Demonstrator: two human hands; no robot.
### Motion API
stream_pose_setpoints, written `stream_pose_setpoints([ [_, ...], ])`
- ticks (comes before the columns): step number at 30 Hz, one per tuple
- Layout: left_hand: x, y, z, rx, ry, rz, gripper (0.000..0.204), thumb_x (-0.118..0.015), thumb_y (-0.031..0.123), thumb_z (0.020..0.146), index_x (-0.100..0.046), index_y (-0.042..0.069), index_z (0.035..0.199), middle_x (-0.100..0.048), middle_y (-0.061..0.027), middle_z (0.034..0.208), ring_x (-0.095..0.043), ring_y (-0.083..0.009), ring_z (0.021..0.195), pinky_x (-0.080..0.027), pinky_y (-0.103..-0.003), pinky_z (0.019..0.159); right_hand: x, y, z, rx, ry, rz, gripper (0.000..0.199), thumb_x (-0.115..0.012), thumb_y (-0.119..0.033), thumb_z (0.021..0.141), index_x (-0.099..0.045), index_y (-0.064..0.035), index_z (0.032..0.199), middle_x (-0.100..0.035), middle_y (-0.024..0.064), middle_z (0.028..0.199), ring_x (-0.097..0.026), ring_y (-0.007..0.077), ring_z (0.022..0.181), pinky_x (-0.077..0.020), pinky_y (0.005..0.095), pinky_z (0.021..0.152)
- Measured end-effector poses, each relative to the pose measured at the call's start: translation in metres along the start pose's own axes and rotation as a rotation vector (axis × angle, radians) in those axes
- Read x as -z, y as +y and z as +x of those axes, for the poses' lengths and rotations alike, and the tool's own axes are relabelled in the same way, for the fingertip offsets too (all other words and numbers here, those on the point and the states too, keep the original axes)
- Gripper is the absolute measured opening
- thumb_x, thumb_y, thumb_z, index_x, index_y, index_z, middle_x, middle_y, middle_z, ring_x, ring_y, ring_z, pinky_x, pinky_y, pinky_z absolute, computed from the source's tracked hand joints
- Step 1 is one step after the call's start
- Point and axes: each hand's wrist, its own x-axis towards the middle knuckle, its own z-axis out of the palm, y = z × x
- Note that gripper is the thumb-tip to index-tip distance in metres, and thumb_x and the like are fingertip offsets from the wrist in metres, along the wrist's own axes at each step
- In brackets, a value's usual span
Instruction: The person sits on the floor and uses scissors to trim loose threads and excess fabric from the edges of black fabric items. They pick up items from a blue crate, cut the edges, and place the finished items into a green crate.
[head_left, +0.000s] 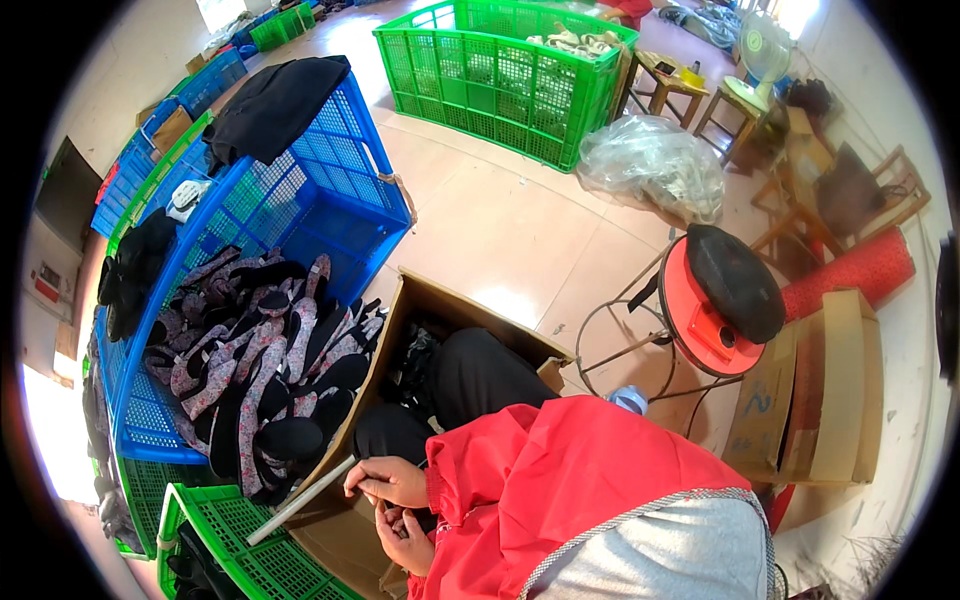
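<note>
My right hand [393, 483] is the upper of the two, its fingers curled together in front of my lap. Just below it, my left hand [405, 542] has bent fingers with something small and dark between them, too small to name. What the right fingers grip, if anything, is hidden. A white tube [300, 502] slants down-left from beside the right hand; whether they touch I cannot tell. Beneath both hands stands an open cardboard box [345, 545]. Dark-soled pieces in flowered fabric [262, 365], shaped like slippers, are heaped in a blue crate [345, 240] at the left.
A green crate [235, 525] stands at lower left, and a large green crate [480, 90] farther off. On the right are a red round stool [700, 325] bearing a black cushion [735, 280], a clear plastic bag [655, 165], cardboard boxes [825, 390] and a fan [765, 50].
</note>
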Motion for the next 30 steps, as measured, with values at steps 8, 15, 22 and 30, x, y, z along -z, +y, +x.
stream_pose_setpoints([
  [8,0.003,-0.025,0.013,-0.043,-0.111,0.151,0.038,-0.066,0.006,0.080,-0.058,-0.004,0.116,-0.066,-0.0133,0.099,-0.062,-0.0234,0.089,-0.048,-0.032,0.080,0.002,0.026,-0.011,0.030,-0.191,-0.566,0.018,-0.057,0.000,0.081,-0.061,-0.0059,0.098,-0.067,0.0080,0.090,-0.065,0.0269,0.083,-0.0490,0.0348,0.070],
  [15,-0.001,-0.022,0.016,-0.004,-0.096,0.051,0.030,-0.066,0.003,0.081,-0.059,-0.004,0.110,-0.067,-0.0090,0.097,-0.061,-0.0153,0.088,-0.048,-0.028,0.079,0.004,0.035,-0.007,0.036,-0.159,-0.604,0.022,-0.058,0.001,0.079,-0.062,-0.0051,0.100,-0.066,0.0097,0.089,-0.065,0.0279,0.082,-0.0498,0.0357,0.071],
  [22,-0.004,-0.001,0.017,0.024,-0.150,0.052,0.036,-0.068,0.010,0.083,-0.058,-0.004,0.114,-0.066,-0.0101,0.104,-0.061,-0.0165,0.095,-0.047,-0.029,0.084,0.009,0.035,-0.010,0.072,-0.129,-0.524,0.023,-0.059,-0.004,0.085,-0.062,-0.0063,0.108,-0.067,0.0078,0.102,-0.062,0.0285,0.094,-0.0479,0.0373,0.080],
  [30,0.004,-0.015,0.013,-0.059,-0.213,-0.025,0.036,-0.068,0.011,0.086,-0.057,-0.003,0.117,-0.064,-0.0098,0.107,-0.059,-0.0167,0.099,-0.046,-0.028,0.088,-0.001,0.008,-0.016,0.146,-0.265,-0.543,0.032,-0.053,-0.015,0.091,-0.061,-0.0134,0.122,-0.066,0.0014,0.109,-0.057,0.0274,0.095,-0.0420,0.0375,0.089],
])
